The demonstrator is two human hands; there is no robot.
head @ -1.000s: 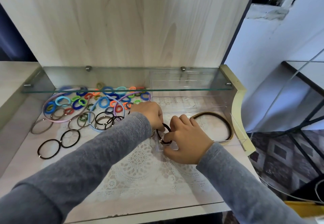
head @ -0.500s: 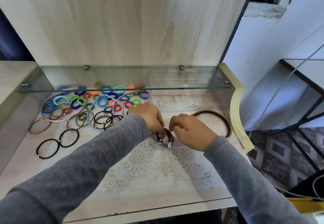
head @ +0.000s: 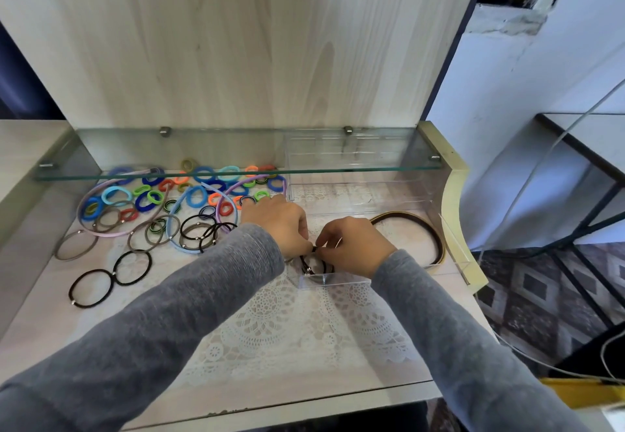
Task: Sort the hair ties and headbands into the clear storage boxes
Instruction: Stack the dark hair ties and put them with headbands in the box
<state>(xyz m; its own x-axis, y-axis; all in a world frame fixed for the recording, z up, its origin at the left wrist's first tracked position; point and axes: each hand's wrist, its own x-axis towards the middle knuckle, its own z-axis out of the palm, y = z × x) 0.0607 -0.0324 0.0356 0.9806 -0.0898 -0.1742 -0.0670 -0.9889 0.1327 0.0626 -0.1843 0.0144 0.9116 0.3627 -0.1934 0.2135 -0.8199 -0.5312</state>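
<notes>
Left hand (head: 280, 225) and right hand (head: 355, 245) both pinch the black hair tie (head: 309, 265) over the small clear box (head: 333, 283); best press it flat inside before letting go

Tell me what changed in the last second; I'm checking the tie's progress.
The right hand moved a little away from the person, uncovering the near wall of the clear box; it now meets the left hand, both pinching the black hair tie, which sits lower in the box. The brown headband and loose ties stayed put.

Left hand (head: 280, 225), right hand (head: 355, 245) (on black tie (head: 305, 263))
</notes>
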